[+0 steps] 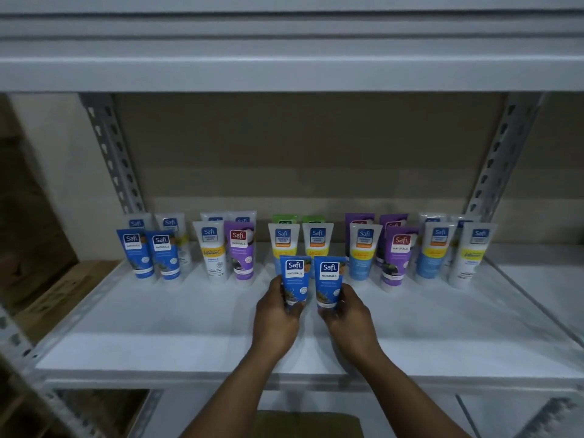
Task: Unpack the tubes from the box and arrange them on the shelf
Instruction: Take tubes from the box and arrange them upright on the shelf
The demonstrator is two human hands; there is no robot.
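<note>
White shelf (158,336): two hands (278,314) (347,314) grip two blue tubes (295,276) (328,279).

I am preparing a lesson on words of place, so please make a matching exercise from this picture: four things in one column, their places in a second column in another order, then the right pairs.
Things
1. left hand
2. pair of green plastic tubes
3. brown cardboard box
4. two free-standing blue plastic tubes

Places
A. below the white shelf board, at the picture's bottom edge
B. back row, behind two white plastic tubes
C. left end of the front row
D. in front of the rows, gripping a blue plastic tube

Pairs: 1-D, 2-B, 3-A, 4-C
</note>
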